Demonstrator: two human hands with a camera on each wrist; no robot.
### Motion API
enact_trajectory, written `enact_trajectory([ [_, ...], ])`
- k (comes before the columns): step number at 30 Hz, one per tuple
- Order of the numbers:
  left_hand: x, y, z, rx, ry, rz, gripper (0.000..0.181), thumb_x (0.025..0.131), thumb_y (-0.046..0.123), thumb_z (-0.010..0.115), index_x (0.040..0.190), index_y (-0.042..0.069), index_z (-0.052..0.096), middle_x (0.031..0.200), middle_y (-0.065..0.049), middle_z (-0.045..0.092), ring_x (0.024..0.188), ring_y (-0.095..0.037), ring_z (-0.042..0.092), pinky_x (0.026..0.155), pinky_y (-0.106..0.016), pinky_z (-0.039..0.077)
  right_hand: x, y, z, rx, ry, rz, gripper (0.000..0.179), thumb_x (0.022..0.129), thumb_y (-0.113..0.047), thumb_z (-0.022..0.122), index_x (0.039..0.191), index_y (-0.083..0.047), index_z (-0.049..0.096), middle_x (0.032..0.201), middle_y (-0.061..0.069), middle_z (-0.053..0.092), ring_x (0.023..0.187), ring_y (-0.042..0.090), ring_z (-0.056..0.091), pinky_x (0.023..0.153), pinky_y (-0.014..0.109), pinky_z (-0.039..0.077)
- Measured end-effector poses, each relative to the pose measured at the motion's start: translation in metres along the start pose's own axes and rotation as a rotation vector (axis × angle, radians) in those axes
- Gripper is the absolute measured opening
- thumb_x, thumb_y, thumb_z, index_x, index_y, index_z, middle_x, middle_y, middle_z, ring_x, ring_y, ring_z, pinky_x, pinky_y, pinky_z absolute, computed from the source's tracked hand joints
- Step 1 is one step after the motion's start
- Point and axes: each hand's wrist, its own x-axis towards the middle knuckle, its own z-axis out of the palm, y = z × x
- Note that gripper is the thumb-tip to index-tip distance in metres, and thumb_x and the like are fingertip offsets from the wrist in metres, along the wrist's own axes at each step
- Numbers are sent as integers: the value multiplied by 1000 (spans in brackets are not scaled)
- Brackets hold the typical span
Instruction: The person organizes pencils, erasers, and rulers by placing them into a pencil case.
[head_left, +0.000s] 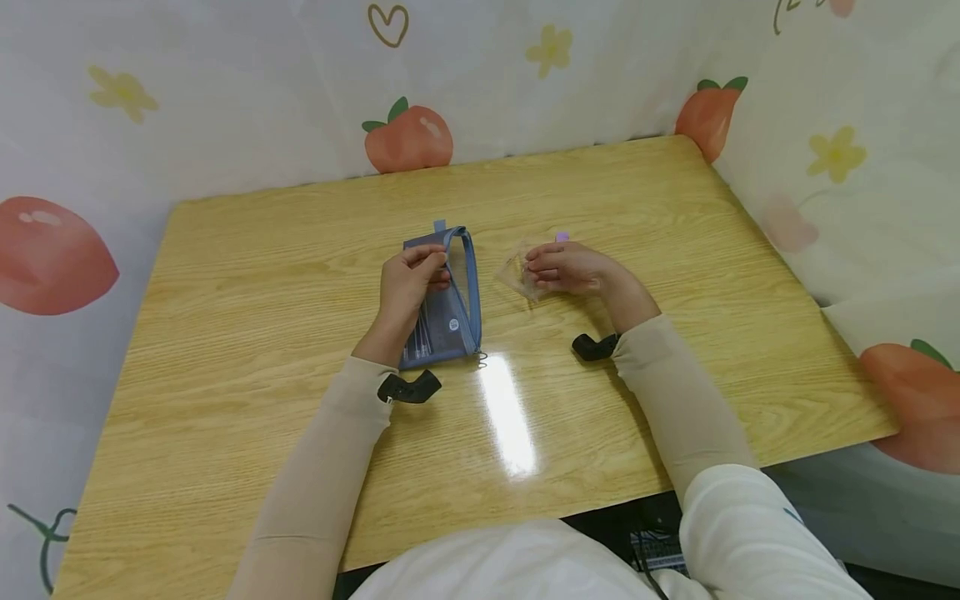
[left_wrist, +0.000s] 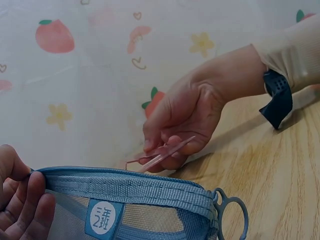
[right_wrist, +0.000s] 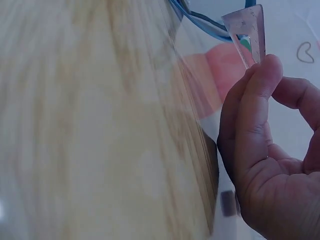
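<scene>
A blue mesh zip pouch (head_left: 453,333) lies on the table with its zipped side spread open. My left hand (head_left: 408,283) pinches the pouch's rim between thumb and fingers; in the left wrist view, those fingers (left_wrist: 35,200) grip its upper left corner. To the right of the pouch, my right hand (head_left: 573,268) holds a clear plastic set square (head_left: 516,273) by one side. The right wrist view shows the set square (right_wrist: 247,30) sticking out past the fingertips, with a cut-out in its middle. It is apart from the pouch.
A small purple object (head_left: 562,237) shows just behind my right hand, partly hidden. The pouch has a ring (left_wrist: 230,212) at one end and a round white label (left_wrist: 102,217). The wooden table (head_left: 247,333) meets a fruit-patterned wall covering (head_left: 262,100) behind.
</scene>
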Motion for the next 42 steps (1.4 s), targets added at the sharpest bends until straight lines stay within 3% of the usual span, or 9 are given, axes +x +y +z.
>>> enact_trajectory([
  [14, -1, 1, -1, 3, 3, -6, 17, 82, 9, 66, 97, 2, 66, 80, -10, 64, 61, -15, 62, 59, -27, 55, 14, 9, 32, -147, -28, 18, 14, 91, 4, 46, 105, 2, 46, 91, 11, 58, 72, 17, 60, 63, 27, 54],
  [27, -2, 1, -2, 2, 3, -10, 21, 82, 9, 65, 101, 0, 65, 82, -11, 64, 60, -15, 62, 60, -29, 55, 18, 17, 58, -296, 25, -23, 22, 87, 5, 51, 108, 8, 48, 92, 15, 59, 74, 21, 61, 71, 35, 54],
  [35, -1, 1, -2, 2, 2, -4, 23, 82, 7, 65, 103, -3, 63, 77, -8, 64, 59, -14, 61, 58, -28, 55, 19, 19, 66, -238, 15, -30, 28, 87, 7, 49, 114, 8, 42, 97, 23, 58, 76, 25, 61, 75, 40, 53],
  [42, 0, 1, -2, 7, 6, -10, 23, 82, 8, 65, 102, -3, 64, 80, -11, 64, 58, -14, 61, 58, -28, 55, 16, 19, 72, -220, -56, -29, 32, 93, -3, 45, 122, 11, 43, 110, 28, 54, 91, 31, 61, 84, 42, 48],
])
